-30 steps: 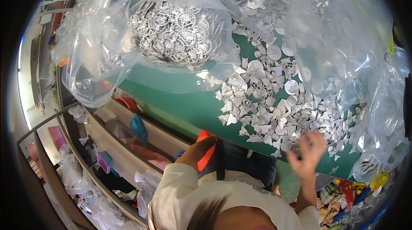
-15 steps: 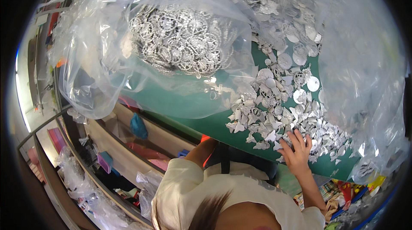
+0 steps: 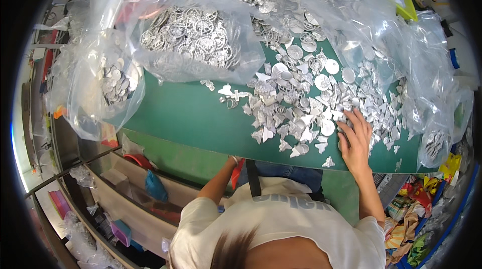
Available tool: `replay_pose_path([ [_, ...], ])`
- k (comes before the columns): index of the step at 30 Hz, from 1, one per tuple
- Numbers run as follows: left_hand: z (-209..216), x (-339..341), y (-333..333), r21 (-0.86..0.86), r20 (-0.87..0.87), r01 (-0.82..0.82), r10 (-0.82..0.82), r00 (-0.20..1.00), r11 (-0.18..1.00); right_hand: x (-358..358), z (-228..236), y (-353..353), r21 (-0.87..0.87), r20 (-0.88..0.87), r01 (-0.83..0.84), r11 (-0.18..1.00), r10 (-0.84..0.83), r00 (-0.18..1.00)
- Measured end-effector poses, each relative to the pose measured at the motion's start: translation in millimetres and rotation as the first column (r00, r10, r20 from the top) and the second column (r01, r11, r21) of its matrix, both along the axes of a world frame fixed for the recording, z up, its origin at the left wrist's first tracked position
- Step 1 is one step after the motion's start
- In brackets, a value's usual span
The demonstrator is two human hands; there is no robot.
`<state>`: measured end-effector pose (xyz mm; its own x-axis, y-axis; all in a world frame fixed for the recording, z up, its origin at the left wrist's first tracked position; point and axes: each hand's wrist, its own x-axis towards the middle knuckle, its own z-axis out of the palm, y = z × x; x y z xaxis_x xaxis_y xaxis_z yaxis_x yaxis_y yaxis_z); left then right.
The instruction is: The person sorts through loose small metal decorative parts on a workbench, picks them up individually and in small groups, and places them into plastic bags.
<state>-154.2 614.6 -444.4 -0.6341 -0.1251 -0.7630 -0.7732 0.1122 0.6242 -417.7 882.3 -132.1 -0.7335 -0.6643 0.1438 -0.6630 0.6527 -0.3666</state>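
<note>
The right hand touches the right part of a loose heap of silvery metal pieces, fingers spread apart; the heap lies on the green surface beside a filled clear bag. The left hand is hidden, its fingers impossible to tell

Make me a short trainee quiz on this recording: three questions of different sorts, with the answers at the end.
1. Multiple choice: what are the fingers of the right hand spread over?
A) A blue plastic bag
B) Loose silver-coloured charms
C) A pink basin

2. True or false: the clear plastic bag with the round openwork metal pieces lies to the right of the loose charms.

3. Fill in the missing colour: the loose charms are spread on a ____ tabletop.

Key:
1. B
2. False; it lies to their left, farther from the person.
3. green
</note>
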Motion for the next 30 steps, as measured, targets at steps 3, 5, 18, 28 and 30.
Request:
replay_pose_path([
  [3,53.1,-4.3,-10.7,0.028,-0.162,-0.064,0.067,0.984,0.998,17.5,0.1,-12.5,-0.155,0.019,0.069,0.985,-0.067,0.998],
  [5,106.4,-12.5,-7.2,-0.103,-0.278,0.066,-0.093,0.956,0.992,18.5,-1.8,-23.4,-0.214,-0.054,0.085,0.973,-0.099,0.994],
  [18,274.1,-56.1,72.2,0.407,-0.707,-0.04,0.342,0.619,0.913,8.6,-23.1,-56.0,-0.311,0.053,0.185,0.932,-0.177,0.983],
  [28,286.3,-92.5,104.7,0.642,-0.488,-0.013,0.421,0.764,0.767,25.3,-10.2,-21.2,-0.5,-0.144,0.208,0.84,-0.318,0.937],
  [30,292.7,-100.2,110.8,0.695,-0.435,-0.032,0.456,0.776,0.718,40.1,3.6,-25.7,-0.667,-0.113,0.158,0.728,-0.308,0.945],
])
